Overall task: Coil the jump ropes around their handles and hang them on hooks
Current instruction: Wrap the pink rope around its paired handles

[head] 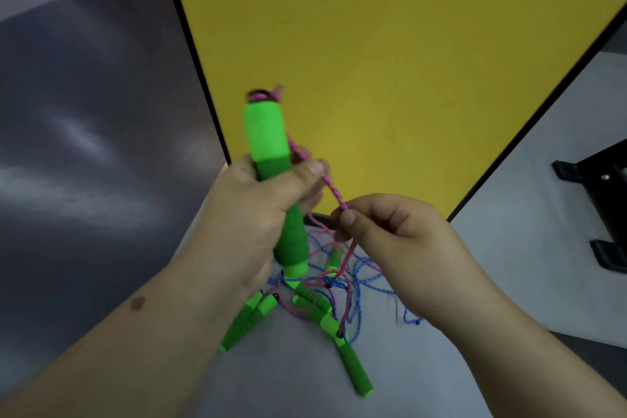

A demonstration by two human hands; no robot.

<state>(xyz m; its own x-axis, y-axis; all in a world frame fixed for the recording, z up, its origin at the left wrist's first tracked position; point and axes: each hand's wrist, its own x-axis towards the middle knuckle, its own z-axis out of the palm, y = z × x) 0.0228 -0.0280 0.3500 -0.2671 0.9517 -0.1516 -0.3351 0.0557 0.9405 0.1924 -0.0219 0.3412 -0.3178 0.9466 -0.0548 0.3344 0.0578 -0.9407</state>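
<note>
Green handle (271, 159): bright plastic ends, darker foam middle, upright, tilted slightly left, raised above pile. Pink rope (334, 195): braided, knotted at handle's top, runs taut down its right side, then drops into pile. Pile (325, 295) on pale table (492, 282): loose pink and blue ropes tangled with about 4 more green handles lying flat, splayed outward.

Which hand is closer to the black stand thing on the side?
Right. The right hand pinches the pink rope nearer the black stand; the left hand, gripping the green handle, is farther away.
</note>
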